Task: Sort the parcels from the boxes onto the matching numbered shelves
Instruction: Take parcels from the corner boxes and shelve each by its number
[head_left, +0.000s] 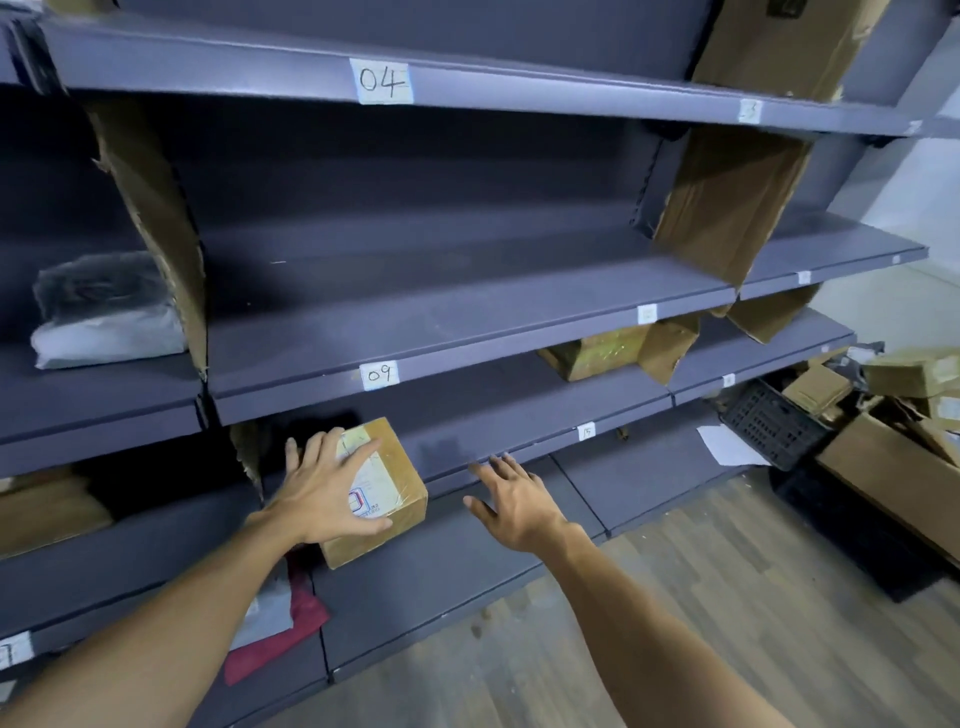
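Observation:
A small brown cardboard parcel (395, 483) with a white printed label lies on the dark shelf just under the tag "09" (379, 375), at its front edge. My left hand (324, 486) lies flat on top of the parcel, fingers spread across the label. My right hand (511, 496) hovers open to the parcel's right, fingers apart, holding nothing, near the front lip of the same shelf (519, 431). The tag "04" (384, 81) marks the shelf edge high above.
Cardboard dividers (156, 208) (727, 208) split the shelves into bays. A grey soft bag (104, 312) lies in the left bay, another brown parcel (597, 356) deeper right. Red and grey bags (280, 618) lie on the lowest shelf. Boxes of parcels (893, 415) and a black crate (769, 426) stand at right.

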